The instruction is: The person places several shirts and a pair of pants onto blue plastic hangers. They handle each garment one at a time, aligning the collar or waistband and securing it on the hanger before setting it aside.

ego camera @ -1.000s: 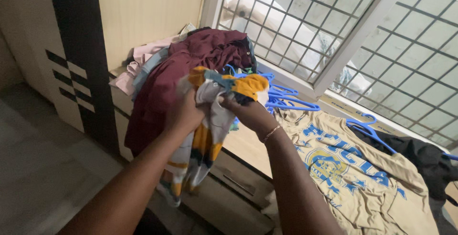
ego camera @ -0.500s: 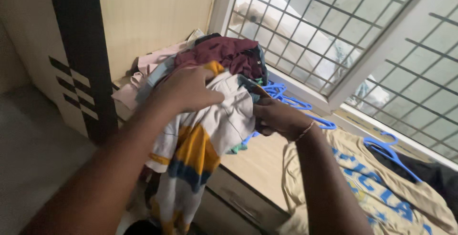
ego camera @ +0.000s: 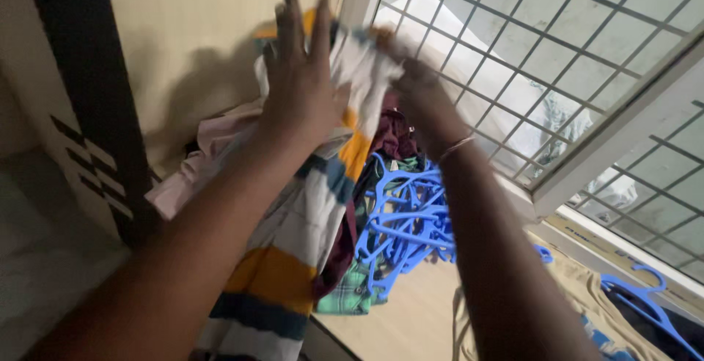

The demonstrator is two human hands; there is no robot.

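I hold a striped garment [ego camera: 293,258] in white, yellow and dark blue up high in front of the window. My left hand [ego camera: 301,75] lies against its upper part with the fingers spread upward. My right hand [ego camera: 418,86], with a thin bracelet on the wrist, pinches the cloth's top edge near the window grille. The garment hangs down between my forearms toward the lower left.
A heap of blue plastic hangers [ego camera: 403,222] lies on the wooden ledge, next to a maroon cloth [ego camera: 396,134], a pink cloth [ego camera: 198,163] and a green checked cloth [ego camera: 352,295]. A beige printed shirt [ego camera: 572,302] lies lower right. The metal window grille [ego camera: 543,46] fills the upper right.
Both hands have lifted the striped garment from above the clothes heap up to the height of the window. The view has tilted upward.
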